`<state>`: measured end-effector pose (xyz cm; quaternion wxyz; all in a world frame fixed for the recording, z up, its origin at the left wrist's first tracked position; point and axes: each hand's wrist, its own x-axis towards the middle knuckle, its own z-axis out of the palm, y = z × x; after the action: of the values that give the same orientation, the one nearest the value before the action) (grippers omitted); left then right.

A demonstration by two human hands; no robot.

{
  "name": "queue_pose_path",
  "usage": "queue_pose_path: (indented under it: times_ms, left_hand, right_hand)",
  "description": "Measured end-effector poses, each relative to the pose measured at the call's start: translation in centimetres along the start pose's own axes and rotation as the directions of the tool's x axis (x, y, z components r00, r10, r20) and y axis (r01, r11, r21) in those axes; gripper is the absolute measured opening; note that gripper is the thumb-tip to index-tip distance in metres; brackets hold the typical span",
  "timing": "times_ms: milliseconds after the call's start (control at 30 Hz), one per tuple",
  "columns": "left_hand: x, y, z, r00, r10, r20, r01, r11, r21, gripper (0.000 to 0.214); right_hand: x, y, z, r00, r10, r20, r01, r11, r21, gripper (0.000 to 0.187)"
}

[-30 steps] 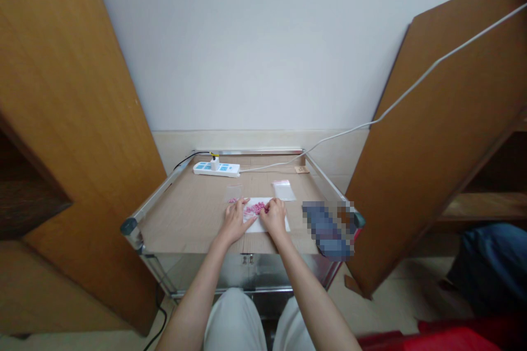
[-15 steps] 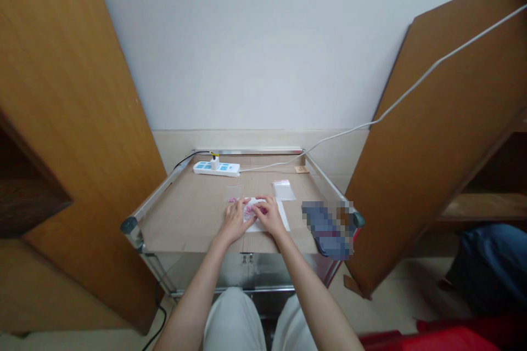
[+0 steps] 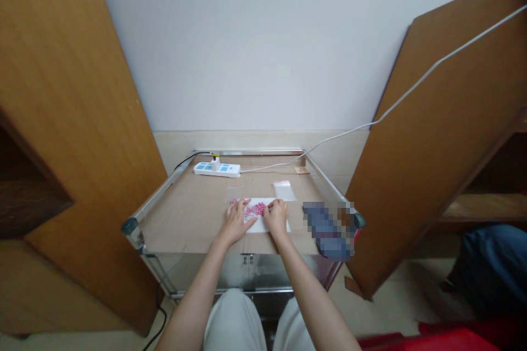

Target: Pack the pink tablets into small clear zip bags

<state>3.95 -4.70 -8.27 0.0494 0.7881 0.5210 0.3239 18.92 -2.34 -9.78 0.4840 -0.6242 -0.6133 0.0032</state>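
Small pink bead-like pieces [image 3: 258,209] lie in a cluster on a white sheet [image 3: 260,226] near the table's front edge. My left hand [image 3: 237,220] rests over the sheet's left side, thumb stretched away from the fingers, beside the cluster. My right hand [image 3: 276,216] is at the cluster's right edge with its fingers drawn together; whatever is between the fingertips is too small to make out. Beyond my left hand lies a clear plastic bag [image 3: 235,192] with some pink pieces at its near end, partly covered by the fingers. Behind the sheet is a whitish clear packet [image 3: 284,191].
A white power strip [image 3: 217,169] with a plug in it sits at the back left, its white cable running right. A blurred-out dark item [image 3: 327,230] lies at the right. Metal rails [image 3: 329,182] edge the cardboard-covered tabletop [image 3: 177,219]. Wooden panels flank the table.
My right hand has shifted a little to the right, away from my left, uncovering more of the pink cluster. My left hand has stayed nearly still.
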Motion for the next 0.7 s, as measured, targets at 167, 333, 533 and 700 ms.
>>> queue_pose_path:
  times_ms: [167, 333, 533, 700]
  left_hand:
    - [0.0, 0.1, -0.1, 1.000, -0.009, 0.005, 0.009, 1.000, -0.007, 0.054]
    - [0.0, 0.0, -0.1, 1.000, -0.001, 0.008, 0.001, 1.000, -0.011, 0.055]
    - [0.0, -0.1, 0.1, 1.000, 0.003, 0.002, -0.003, 1.000, 0.003, 0.053]
    - [-0.1, 0.1, -0.1, 1.000, 0.008, 0.010, -0.008, 1.000, -0.002, 0.052]
  right_hand:
    - [0.1, 0.0, 0.0, 1.000, 0.026, 0.016, -0.027, 0.999, 0.025, 0.007]
    - [0.6, -0.6, -1.1, 0.999, -0.040, 0.006, 0.037, 0.968, 0.247, 0.008]
    - [0.7, -2.0, -1.9, 0.942, -0.294, 0.164, 0.201, 0.882, 0.426, 0.011]
    - [0.7, -1.4, -1.2, 0.976, -0.178, 0.127, 0.128, 0.937, 0.326, 0.015]
